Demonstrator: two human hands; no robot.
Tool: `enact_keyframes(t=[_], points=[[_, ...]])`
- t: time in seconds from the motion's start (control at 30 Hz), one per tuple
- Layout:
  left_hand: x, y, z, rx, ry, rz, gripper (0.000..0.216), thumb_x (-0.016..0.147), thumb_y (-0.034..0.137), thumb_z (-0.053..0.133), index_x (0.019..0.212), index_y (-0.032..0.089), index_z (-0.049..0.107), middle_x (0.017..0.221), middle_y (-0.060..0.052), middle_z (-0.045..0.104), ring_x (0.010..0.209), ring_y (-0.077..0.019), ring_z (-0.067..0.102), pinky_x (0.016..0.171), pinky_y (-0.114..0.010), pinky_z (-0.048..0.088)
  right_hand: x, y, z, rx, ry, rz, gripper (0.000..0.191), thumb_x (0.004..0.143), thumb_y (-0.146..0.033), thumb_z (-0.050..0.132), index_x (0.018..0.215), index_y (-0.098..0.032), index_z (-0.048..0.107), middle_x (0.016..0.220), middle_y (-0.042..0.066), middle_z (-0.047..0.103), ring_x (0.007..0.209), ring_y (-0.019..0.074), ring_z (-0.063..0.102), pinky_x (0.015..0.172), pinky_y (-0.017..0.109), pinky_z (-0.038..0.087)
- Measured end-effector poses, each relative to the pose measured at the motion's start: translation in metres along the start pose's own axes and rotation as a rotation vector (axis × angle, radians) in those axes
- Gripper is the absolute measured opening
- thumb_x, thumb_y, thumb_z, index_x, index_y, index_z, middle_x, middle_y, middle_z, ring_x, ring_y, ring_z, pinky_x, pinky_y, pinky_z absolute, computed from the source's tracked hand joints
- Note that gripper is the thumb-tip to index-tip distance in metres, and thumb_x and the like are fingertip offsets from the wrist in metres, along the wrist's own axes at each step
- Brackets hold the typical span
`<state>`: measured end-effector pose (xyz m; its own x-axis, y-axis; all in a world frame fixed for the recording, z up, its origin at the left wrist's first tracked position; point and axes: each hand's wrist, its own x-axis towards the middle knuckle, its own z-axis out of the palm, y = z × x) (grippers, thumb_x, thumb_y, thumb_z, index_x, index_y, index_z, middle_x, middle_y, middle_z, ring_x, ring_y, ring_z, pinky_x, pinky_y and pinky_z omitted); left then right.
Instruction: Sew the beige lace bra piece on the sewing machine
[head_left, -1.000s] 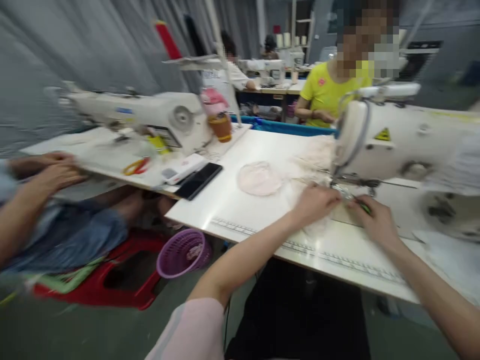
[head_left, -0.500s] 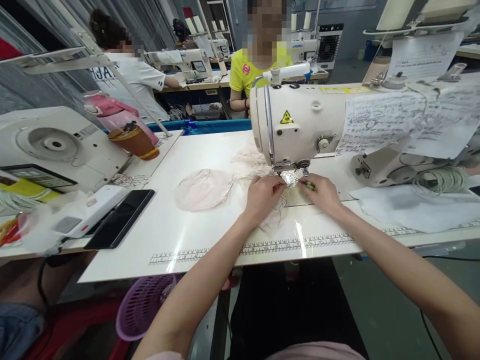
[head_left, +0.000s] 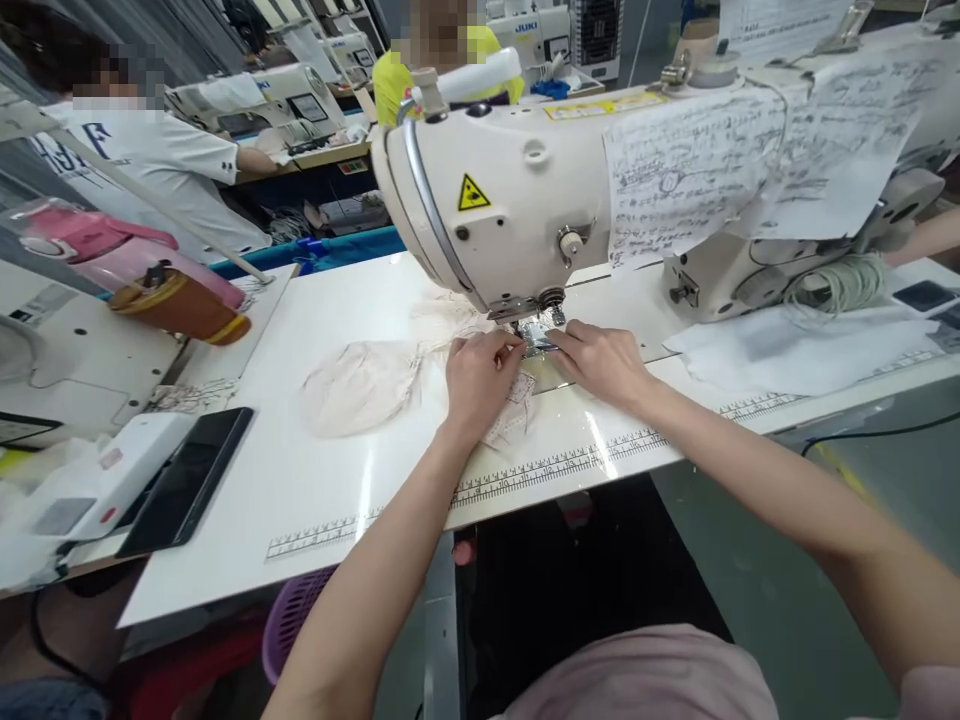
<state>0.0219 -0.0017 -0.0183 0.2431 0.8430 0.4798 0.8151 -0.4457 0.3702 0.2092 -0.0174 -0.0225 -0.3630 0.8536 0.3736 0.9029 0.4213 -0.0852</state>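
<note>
A sewing machine head (head_left: 487, 200) stands over the white table, its presser foot and shiny needle plate (head_left: 537, 334) just beyond my hands. My left hand (head_left: 484, 375) is closed in a pinch at the left of the plate, on the edge of a pale pink sheer fabric piece (head_left: 517, 400). Part of that fabric lies under the hand. At the plate's right side is my right hand (head_left: 604, 365), fingers bent together with tips by the needle area; anything inside them is hidden. A rounded pale fabric section (head_left: 360, 388) lies flat to the left.
A black phone (head_left: 187, 480) and a white device (head_left: 112, 475) lie at the left. Behind them are a pink bottle (head_left: 127, 255) and a brown cup (head_left: 180, 305). White cloth (head_left: 787, 350) and coiled pale cord (head_left: 840, 285) sit at the right. Two people work beyond.
The view has shifted right and closer to the machine. The green-handled tool seen in my right hand is out of sight; that hand's fingers now reach to the plate. My left hand still pinches the fabric.
</note>
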Motion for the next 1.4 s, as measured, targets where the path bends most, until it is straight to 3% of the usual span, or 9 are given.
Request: enact_keyframes(t=[0.37, 0.57, 0.73, 0.9, 1.0, 1.07, 1.23, 1.33, 1.4], points=[[0.0, 0.0, 0.002, 0.011, 0.004, 0.035, 0.009, 0.086, 0.023, 0.059, 0.082, 0.022, 0.068, 0.071, 0.002, 0.066, 0.072, -0.0177, 0.059, 0.077, -0.034, 0.036, 0.007, 0.0, 0.007, -0.017, -0.014, -0.052, 0.033, 0.1, -0.019, 0.032, 0.103, -0.014, 0.065, 0.093, 0.007, 0.066, 0.076, 0.0155, 0.057, 0.05, 0.029, 0.02], [0.001, 0.0, 0.002, -0.003, 0.019, 0.004, 0.01, 0.085, 0.024, 0.059, 0.081, 0.021, 0.068, 0.071, 0.001, 0.067, 0.07, -0.0178, 0.06, 0.079, -0.035, 0.038, 0.01, 0.017, 0.001, -0.025, -0.046, 0.141, 0.033, 0.101, -0.029, 0.035, 0.104, -0.014, 0.065, 0.093, 0.009, 0.065, 0.072, 0.0174, 0.056, 0.051, 0.029, 0.024], [0.001, -0.001, 0.002, -0.023, 0.026, -0.068, 0.012, 0.085, 0.029, 0.06, 0.082, 0.021, 0.069, 0.068, 0.001, 0.065, 0.066, -0.0168, 0.058, 0.082, -0.037, 0.04, 0.011, 0.037, 0.007, -0.06, -0.01, 0.245, 0.028, 0.097, -0.024, 0.043, 0.099, -0.013, 0.069, 0.107, 0.015, 0.063, 0.099, 0.0284, 0.055, 0.072, 0.037, 0.039], [0.003, -0.003, 0.002, -0.047, 0.032, -0.094, 0.013, 0.084, 0.029, 0.059, 0.082, 0.02, 0.069, 0.069, 0.0, 0.065, 0.066, -0.0171, 0.058, 0.079, -0.036, 0.042, 0.016, 0.034, 0.013, 0.199, 0.063, 0.059, 0.025, 0.093, -0.02, 0.049, 0.109, -0.017, 0.068, 0.116, 0.011, 0.061, 0.107, 0.027, 0.053, 0.087, 0.041, 0.041], [0.003, -0.002, 0.001, -0.039, 0.023, -0.085, 0.014, 0.085, 0.029, 0.058, 0.082, 0.02, 0.069, 0.071, -0.001, 0.066, 0.067, -0.0176, 0.059, 0.078, -0.036, 0.042, 0.017, 0.023, 0.018, 0.357, -0.093, -0.124, 0.033, 0.097, -0.031, 0.047, 0.126, -0.022, 0.059, 0.135, 0.009, 0.053, 0.125, 0.0285, 0.045, 0.1, 0.048, 0.037], [0.003, -0.002, 0.0, -0.018, 0.018, -0.073, 0.013, 0.085, 0.028, 0.058, 0.082, 0.021, 0.068, 0.072, -0.001, 0.067, 0.07, -0.0184, 0.06, 0.081, -0.037, 0.041, 0.011, 0.016, 0.017, 0.348, -0.226, -0.216, 0.05, 0.097, -0.045, 0.043, 0.141, -0.021, 0.044, 0.151, 0.01, 0.035, 0.141, 0.0313, 0.025, 0.113, 0.058, 0.019], [0.002, -0.004, -0.002, 0.003, -0.016, -0.048, 0.012, 0.085, 0.027, 0.056, 0.081, 0.023, 0.067, 0.077, -0.001, 0.07, 0.076, -0.0213, 0.061, 0.083, -0.04, 0.039, -0.048, 0.013, -0.026, 0.392, -0.473, -0.373, 0.071, 0.095, -0.057, 0.04, 0.149, -0.014, 0.026, 0.155, 0.012, 0.023, 0.146, 0.0294, 0.011, 0.118, 0.058, -0.002], [0.002, -0.005, -0.001, 0.0, -0.033, -0.043, 0.014, 0.086, 0.027, 0.055, 0.079, 0.024, 0.067, 0.083, 0.0, 0.071, 0.077, -0.0215, 0.06, 0.082, -0.04, 0.038, -0.098, 0.02, -0.077, 0.427, -0.585, -0.355, 0.056, 0.094, -0.046, 0.051, 0.144, -0.022, 0.04, 0.15, 0.007, 0.036, 0.144, 0.0281, 0.021, 0.12, 0.056, 0.008], [0.002, -0.006, 0.0, 0.001, -0.034, -0.047, 0.014, 0.086, 0.027, 0.055, 0.08, 0.024, 0.067, 0.085, 0.0, 0.072, 0.077, -0.0215, 0.06, 0.082, -0.04, 0.038, -0.121, 0.026, -0.109, 0.459, -0.658, -0.304, 0.03, 0.093, -0.044, 0.054, 0.119, -0.033, 0.066, 0.129, 0.001, 0.061, 0.13, 0.0236, 0.048, 0.118, 0.047, 0.025]])
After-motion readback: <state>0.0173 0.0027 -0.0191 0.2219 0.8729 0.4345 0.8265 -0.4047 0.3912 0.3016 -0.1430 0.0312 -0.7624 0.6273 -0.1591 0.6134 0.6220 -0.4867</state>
